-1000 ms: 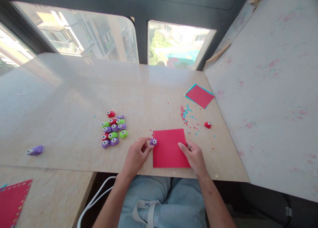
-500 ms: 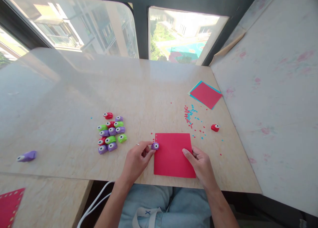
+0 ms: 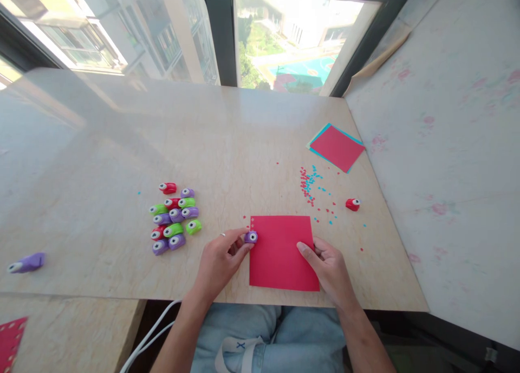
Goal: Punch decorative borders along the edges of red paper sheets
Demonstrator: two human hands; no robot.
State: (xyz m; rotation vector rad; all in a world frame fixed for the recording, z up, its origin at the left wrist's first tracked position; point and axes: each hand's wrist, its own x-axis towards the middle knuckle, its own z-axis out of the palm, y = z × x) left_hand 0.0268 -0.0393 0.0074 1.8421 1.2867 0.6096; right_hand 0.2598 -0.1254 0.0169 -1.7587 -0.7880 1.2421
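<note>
A square sheet of red paper [image 3: 280, 262] lies in front of me near the table's front edge. Small punched holes run down from its upper left corner. Between thumb and fingers, my left hand [image 3: 221, 259] grips a small purple craft punch [image 3: 251, 237], which sits over the sheet's left edge just below those holes. My right hand [image 3: 327, 262] pinches the paper's right edge, thumb on top and fingers at the side, partly hidden beneath. A few red paper bits [image 3: 244, 217] lie beside the sheet's upper left corner.
Several purple, red and green punches [image 3: 174, 216] stand grouped at left; a lone purple punch [image 3: 27, 263] lies farther left. At right are a red punch [image 3: 352, 204], scattered red and blue confetti [image 3: 309, 183] and stacked paper [image 3: 337, 148]. A punched red sheet [image 3: 11, 340] lies lower left.
The view has tilted and shifted slightly, so the table things appear a little displaced. Both hands keep their grips, and the punch stays at the same spot on the paper's left edge.
</note>
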